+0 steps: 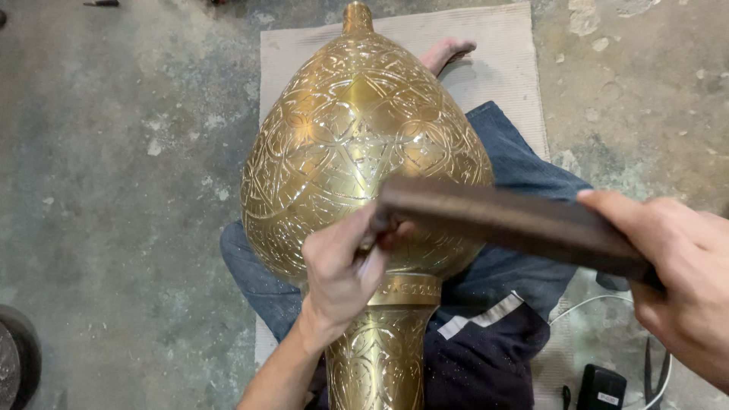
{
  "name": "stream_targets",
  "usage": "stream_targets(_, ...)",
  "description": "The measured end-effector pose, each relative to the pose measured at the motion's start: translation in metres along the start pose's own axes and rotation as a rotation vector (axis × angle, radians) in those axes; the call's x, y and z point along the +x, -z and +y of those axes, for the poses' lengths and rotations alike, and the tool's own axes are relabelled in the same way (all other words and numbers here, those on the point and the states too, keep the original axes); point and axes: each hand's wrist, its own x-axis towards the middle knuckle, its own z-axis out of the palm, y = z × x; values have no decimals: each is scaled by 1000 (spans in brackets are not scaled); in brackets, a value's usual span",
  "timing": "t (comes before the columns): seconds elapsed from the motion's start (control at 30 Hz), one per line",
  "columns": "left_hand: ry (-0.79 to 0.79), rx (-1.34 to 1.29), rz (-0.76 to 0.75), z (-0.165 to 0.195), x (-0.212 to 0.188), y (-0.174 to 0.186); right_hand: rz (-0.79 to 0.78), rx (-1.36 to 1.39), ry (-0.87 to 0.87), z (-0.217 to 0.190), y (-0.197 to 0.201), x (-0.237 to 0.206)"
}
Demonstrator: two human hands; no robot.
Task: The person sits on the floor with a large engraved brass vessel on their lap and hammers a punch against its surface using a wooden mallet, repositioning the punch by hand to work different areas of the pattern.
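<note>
A view from above onto a person sitting on a beige mat (501, 45) spread over a stained concrete floor (129, 152). A large brass vessel (357, 144), bulb-shaped and covered in fine engraved patterns, lies across the person's lap, over blue jeans (524, 167). Its narrow tip points away from the viewer toward the top of the mat, and its neck, also engraved, runs down toward the viewer at the bottom edge. A bare foot (448, 52) shows just beyond the bulb, on the mat.

The left hand (342, 273) rests against the lower part of the bulb, just above the neck band. Its fingers are closed around a small tool (382, 222), whose tip touches the brass; most of the tool is hidden by the fingers.

The right hand (676, 266) comes in from the right edge, gripping one end of a long, dark wooden bar (509, 220). The bar reaches left across the bulb, and its far end sits at the top of the small tool in the left hand.

A dark cloth (486, 357) with a pale stripe lies on the lap beside the neck. At the lower right, on the floor, are a small black box (600, 387), a white cable (592, 304) and dark scissors (657, 372). A round dark object (15, 357) is cut off at the lower left edge.
</note>
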Motion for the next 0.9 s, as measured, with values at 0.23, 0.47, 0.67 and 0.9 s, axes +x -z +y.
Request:
stream_targets(0.23,80,-86,-145,10,19,13,-218,-337,-94,-12,-9,21)
stream_targets(0.47,15,28,-160,14,23,11,200,431,27,5,0,14)
stream_targets(0.67,111,-60,-177,15,24,10,2,419,-140,12,2,15)
stream_targets(0.9,49,7,-213,7,21,9,131,464,-17,0,2,20)
